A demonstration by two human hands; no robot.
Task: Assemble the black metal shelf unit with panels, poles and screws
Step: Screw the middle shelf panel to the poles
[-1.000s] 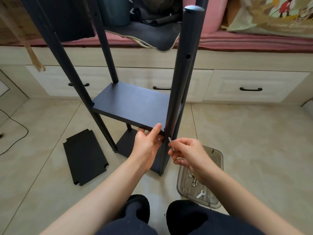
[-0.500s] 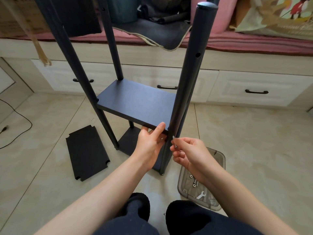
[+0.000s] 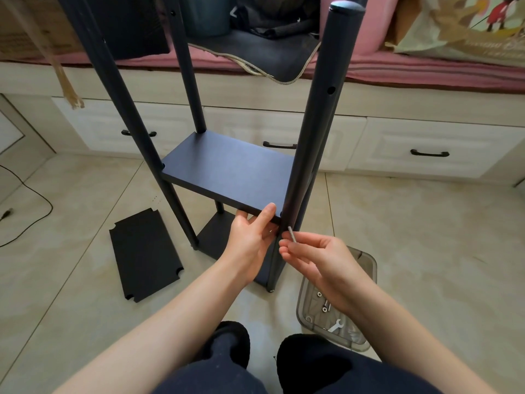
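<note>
Middle panel (image 3: 227, 169) is gripped level by left hand (image 3: 251, 237) | screw (image 3: 291, 234) is pinched by right hand (image 3: 318, 257) at 3 o'clock, aimed at pole (image 3: 315, 123)

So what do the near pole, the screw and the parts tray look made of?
Pole: likely metal tube, matte black coat with a soft sheen. Screw: bare silvery metal, held by the right hand. Tray: smoky see-through plastic.
</note>
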